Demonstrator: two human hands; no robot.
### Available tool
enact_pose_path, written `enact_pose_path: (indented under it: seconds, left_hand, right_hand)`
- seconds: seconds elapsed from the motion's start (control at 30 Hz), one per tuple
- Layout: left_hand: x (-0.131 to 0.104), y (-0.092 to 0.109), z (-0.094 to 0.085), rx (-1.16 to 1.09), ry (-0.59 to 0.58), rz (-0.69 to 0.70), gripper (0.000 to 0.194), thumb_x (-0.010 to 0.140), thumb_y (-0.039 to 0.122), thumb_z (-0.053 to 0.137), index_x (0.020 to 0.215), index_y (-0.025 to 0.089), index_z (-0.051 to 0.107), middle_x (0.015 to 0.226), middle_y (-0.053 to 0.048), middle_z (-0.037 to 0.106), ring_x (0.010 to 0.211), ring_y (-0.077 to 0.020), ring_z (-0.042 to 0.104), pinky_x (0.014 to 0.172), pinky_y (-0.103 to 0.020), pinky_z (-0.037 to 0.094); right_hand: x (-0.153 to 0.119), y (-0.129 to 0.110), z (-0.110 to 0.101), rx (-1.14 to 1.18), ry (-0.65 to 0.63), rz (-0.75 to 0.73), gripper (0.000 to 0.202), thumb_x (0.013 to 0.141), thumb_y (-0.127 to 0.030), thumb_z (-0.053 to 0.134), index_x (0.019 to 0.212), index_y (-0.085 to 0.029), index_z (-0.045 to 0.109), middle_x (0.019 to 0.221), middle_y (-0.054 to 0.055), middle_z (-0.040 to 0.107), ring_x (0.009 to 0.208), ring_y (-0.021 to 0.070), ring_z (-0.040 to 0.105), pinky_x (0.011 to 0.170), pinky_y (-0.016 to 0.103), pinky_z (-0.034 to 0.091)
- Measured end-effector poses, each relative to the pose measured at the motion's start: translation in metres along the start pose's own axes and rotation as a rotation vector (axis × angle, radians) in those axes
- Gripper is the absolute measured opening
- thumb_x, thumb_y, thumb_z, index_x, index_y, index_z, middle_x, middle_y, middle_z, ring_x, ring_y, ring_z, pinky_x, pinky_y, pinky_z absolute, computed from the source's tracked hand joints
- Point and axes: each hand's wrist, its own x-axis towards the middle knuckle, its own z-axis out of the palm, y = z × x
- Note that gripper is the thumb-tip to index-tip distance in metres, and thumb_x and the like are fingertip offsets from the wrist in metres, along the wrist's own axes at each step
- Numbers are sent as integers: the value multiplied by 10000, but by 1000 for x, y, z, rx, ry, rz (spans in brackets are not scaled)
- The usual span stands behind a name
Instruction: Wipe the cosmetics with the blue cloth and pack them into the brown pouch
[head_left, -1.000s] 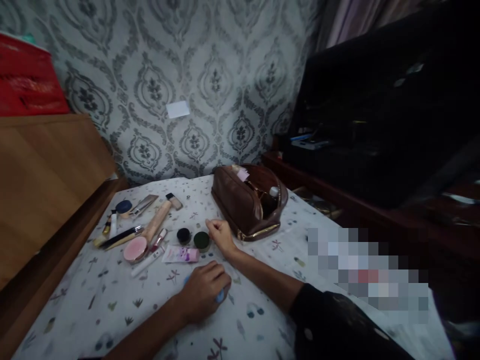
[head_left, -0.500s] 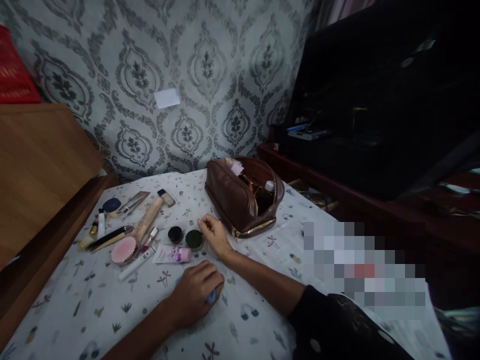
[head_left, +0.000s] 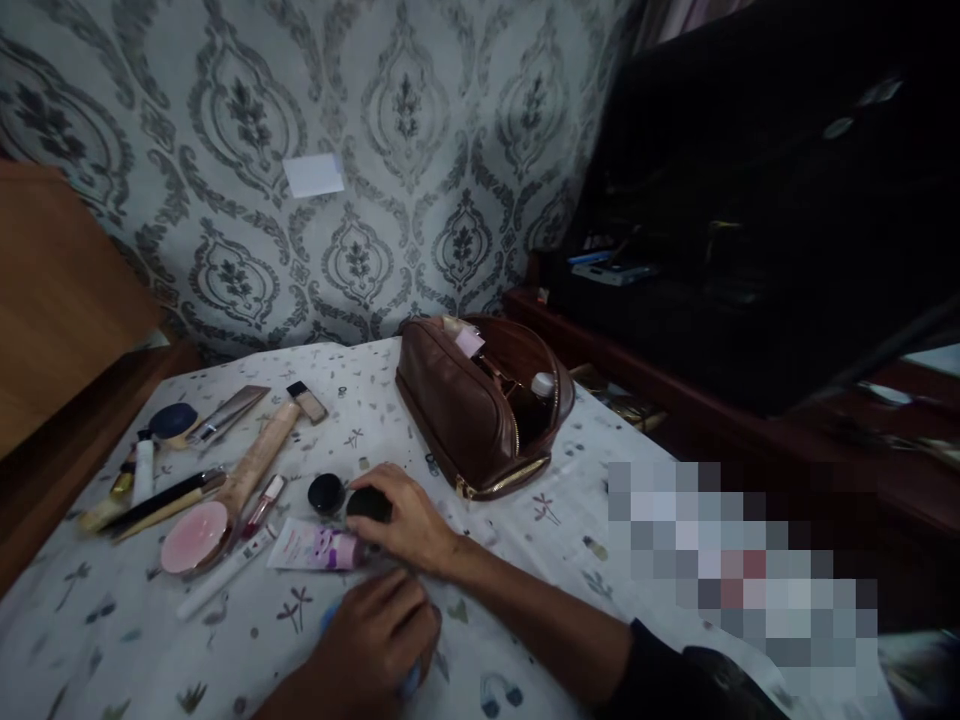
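Note:
My right hand [head_left: 409, 520] has its thumb and fingers around the sides of a dark green round jar [head_left: 368, 506], which rests on the patterned cloth. Closed over something blue [head_left: 328, 616], my left hand [head_left: 382, 635] lies nearer to me; only edges of the blue thing show. A black round jar [head_left: 326, 493] sits just left of the green one. Below them lies a white and purple tube [head_left: 315, 547] with a pink cap. The brown bag [head_left: 457, 400] stands unzipped behind my right hand, with a white-capped bottle [head_left: 542, 385] inside.
At the left lie a pink round compact [head_left: 195, 537], a white pen-like tube [head_left: 225, 575], a lip gloss [head_left: 264, 505], brushes [head_left: 169, 500] and a small bottle [head_left: 307, 402]. A dark screen [head_left: 750, 220] stands at the right, a wooden panel [head_left: 67, 300] at the left.
My right hand has moved left from beside the bag and taken hold of the dark green jar. My left hand stays closed on the blue thing. The view has shifted slightly.

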Motion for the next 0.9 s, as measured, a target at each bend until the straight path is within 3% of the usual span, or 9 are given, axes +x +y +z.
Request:
enact_pose_path:
  seconds: [0.2,0.37,0.53,0.73,0.9]
  left_hand:
    - [3,-5,4,96,129,25,305,913,53,337,723,191,532,598,8,531,559,-139,481,510,-257,330]
    - [6,-6,8,81,150,1,284,850,14,387,673,197,514,546,30,493,502,-126,437,487,-253,314]
    - [5,-9,10,24,136,-14,278,859,19,392,672,191,507,545,26,477,511,-124,424,497,-252,303]
    - [4,-7,-8,-140,-24,-44,181,854,77,414,737,180,506,642,-2,509,600,-143,456,535,-277,312]
    - [3,-6,-18,-62,-217,-48,71,824,131,516,775,182,508,715,-1,559,661,-144,489,566,-279,335]
  right_hand:
    - [-2,5,-1,57,-96,-83,623,678,-346,840,1228,-200,588,1154,80,639,1119,231,562,985,373,457]
    - [-4,5,-3,82,-101,-15,610,753,-295,779,1303,-211,529,1268,93,595,1199,226,542,1045,374,430]
    - [-4,6,-3,67,-126,46,636,750,-311,773,1322,-211,515,1278,104,600,1198,241,553,1028,391,447]
    - [-1,8,-2,149,-102,75,672,729,-257,755,1340,-202,483,1277,104,603,1173,241,577,1008,402,461]
    - [0,10,1,149,-111,108,595,779,-299,718,1326,-205,502,1235,102,634,1155,255,599,1021,429,458]
